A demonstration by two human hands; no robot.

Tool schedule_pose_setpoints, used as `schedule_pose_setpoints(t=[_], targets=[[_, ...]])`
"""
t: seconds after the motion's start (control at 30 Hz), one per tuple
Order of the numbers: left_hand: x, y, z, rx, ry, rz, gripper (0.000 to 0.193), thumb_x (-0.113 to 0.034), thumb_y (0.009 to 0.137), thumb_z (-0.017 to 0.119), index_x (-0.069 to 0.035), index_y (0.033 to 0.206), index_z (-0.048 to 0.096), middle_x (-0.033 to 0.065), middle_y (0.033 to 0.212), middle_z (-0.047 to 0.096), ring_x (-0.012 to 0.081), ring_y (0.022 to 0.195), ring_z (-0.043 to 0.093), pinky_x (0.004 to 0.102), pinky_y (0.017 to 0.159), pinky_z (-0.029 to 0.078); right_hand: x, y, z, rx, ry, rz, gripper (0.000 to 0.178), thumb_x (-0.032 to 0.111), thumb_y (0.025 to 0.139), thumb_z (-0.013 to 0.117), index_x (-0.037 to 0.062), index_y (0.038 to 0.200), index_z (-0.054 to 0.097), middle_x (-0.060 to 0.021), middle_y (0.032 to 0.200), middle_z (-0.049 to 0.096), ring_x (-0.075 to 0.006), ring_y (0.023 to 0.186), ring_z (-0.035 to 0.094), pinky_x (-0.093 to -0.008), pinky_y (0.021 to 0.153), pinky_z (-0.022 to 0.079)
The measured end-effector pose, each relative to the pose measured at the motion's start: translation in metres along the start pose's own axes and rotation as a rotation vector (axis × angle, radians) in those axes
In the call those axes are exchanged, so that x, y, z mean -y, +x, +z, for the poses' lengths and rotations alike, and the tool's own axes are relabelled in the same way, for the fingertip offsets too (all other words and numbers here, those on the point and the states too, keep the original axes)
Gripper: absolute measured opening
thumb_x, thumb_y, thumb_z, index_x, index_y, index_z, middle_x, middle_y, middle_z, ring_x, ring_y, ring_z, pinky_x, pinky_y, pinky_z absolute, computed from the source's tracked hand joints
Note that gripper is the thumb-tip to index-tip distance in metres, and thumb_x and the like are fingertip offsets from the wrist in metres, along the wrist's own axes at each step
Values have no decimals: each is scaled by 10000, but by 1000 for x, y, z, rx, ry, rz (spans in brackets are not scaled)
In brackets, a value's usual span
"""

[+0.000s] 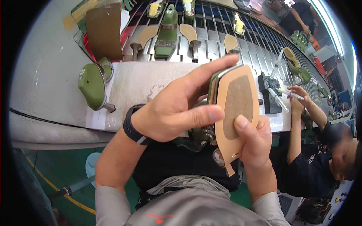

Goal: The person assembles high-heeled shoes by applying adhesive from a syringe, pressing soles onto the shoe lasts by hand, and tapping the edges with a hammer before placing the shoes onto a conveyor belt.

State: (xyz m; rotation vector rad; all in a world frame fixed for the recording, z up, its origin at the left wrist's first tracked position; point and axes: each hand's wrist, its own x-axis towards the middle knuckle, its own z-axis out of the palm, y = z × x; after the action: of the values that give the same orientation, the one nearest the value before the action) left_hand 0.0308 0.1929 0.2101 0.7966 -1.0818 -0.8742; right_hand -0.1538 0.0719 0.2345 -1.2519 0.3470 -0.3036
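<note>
Upright in front of me, a green sandal with a sparkling band is held between both hands, its tan outsole (238,105) with a brown middle turned toward me. My left hand (173,107) is closed round the sandal from the left, its thumb on the sole's edge and its fingers partly hidden behind. From the lower right my right hand (256,145) grips it, thumb pressed flat on the brown middle. The outsole's narrow end points down toward my lap. Most of the upper is hidden behind the outsole.
At left a green heeled shoe (91,86) lies on white paper. A slatted conveyor (211,47) beyond carries a green sandal (166,39) and several heeled tan soles (188,33). To the right, a co-worker's hand (299,94) holds a syringe by a black block (269,103).
</note>
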Motion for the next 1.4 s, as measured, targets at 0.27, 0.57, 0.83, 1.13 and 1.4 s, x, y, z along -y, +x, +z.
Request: schedule_pose_setpoints(t=[0.27,0.57,0.83,1.13,1.4], targets=[[-10,-44,19,-140,38,133,601,-362,1063,631,94,1443,538,410,1430,578,445,1356,605,528,1147,486,-37,-32,-10,114,-276,-350,301,180,1061,623,-22,844,675,-81,722,690,-142,583,610,-303,517,463],[-28,-85,37,-273,185,171,398,-99,1066,549,99,1411,564,404,1381,615,412,1261,683,474,1078,548,-43,-33,23,188,-454,-524,249,109,982,714,20,759,648,-69,587,534,-235,458,515,-359,444,396],[-55,-90,44,-446,343,6,311,-222,1066,662,25,1232,571,403,1159,707,416,1104,750,520,1002,605,-42,-31,33,237,-572,-531,191,98,934,767,30,783,671,-72,591,544,-263,474,554,-372,448,437],[-65,-93,40,-583,615,32,275,-65,962,732,85,1183,664,299,1113,762,310,1033,772,423,1003,591,-46,-17,37,243,-426,-493,184,110,917,765,5,792,680,-108,632,591,-279,488,581,-369,460,449],[-59,-81,43,-695,637,41,264,-24,879,805,-3,1030,589,198,1012,753,254,946,746,403,935,604,-53,-11,41,256,-398,-525,274,88,923,789,57,735,593,-64,552,524,-238,427,529,-366,413,419]])
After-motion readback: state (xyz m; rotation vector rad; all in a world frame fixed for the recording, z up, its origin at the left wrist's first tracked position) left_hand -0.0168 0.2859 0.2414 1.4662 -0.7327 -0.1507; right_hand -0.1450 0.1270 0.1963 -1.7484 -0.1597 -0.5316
